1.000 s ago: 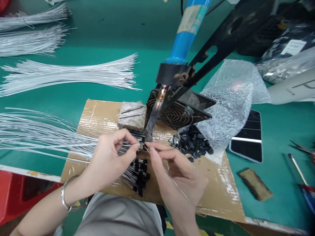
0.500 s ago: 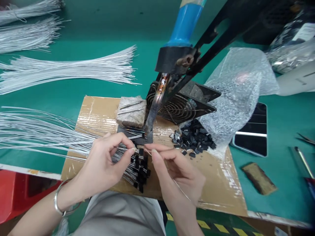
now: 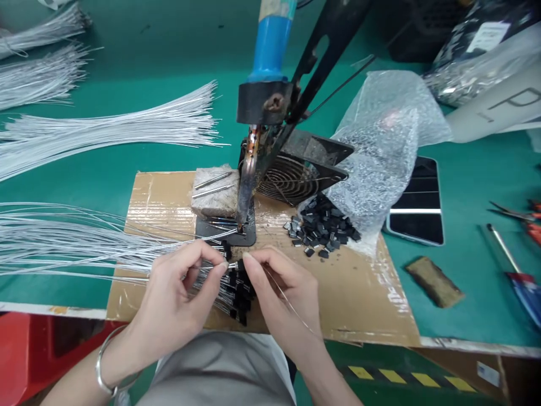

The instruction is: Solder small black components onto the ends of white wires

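1 silvery, black-ended cable (image 3: 232, 265) is pinched nearly level, 1 thin wire (image 3: 291, 307) curving beside it.

One letter you can read: what looks like a large P (image 3: 518, 102) on the white bag (image 3: 469, 121) at your right.
The P is drawn in dark lines and sits slanted, with smaller print below it too faint for you to read. You also have a white label (image 3: 488, 37) on the dark bag (image 3: 459, 42) up at the right, and another, the lower label (image 3: 488, 373), on the box (image 3: 469, 361) under the bench edge; both are illegible. White marks (image 3: 394, 296) run along the cardboard's (image 3: 338, 299) right side, and you cannot make out words there.
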Demonstrator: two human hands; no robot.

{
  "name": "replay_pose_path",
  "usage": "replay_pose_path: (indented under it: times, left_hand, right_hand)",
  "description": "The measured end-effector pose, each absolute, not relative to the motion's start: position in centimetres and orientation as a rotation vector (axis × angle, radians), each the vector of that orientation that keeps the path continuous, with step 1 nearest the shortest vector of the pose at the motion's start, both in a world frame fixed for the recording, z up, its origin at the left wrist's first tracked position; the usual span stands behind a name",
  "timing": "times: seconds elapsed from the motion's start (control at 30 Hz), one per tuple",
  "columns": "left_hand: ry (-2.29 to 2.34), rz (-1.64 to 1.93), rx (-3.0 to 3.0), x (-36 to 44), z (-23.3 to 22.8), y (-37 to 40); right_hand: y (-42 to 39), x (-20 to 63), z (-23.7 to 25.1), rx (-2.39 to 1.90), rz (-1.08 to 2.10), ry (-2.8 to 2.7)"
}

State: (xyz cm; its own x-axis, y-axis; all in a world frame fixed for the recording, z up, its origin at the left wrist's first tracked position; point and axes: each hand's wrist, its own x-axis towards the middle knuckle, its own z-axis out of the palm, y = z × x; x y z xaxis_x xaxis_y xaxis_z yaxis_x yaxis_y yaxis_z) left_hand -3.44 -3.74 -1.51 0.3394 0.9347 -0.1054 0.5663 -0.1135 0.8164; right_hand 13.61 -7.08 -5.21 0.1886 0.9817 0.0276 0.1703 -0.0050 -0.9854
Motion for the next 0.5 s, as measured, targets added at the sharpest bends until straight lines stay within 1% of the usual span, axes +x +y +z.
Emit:
replay_pose_path:
  times: [0.5]
  left_hand:
    - [1.302,0.584,1.770,-3.92,-1.53,-4.68]
  right_hand:
    - [-7.86,13.38,-4.88,-1.394,1.046,-1.086]
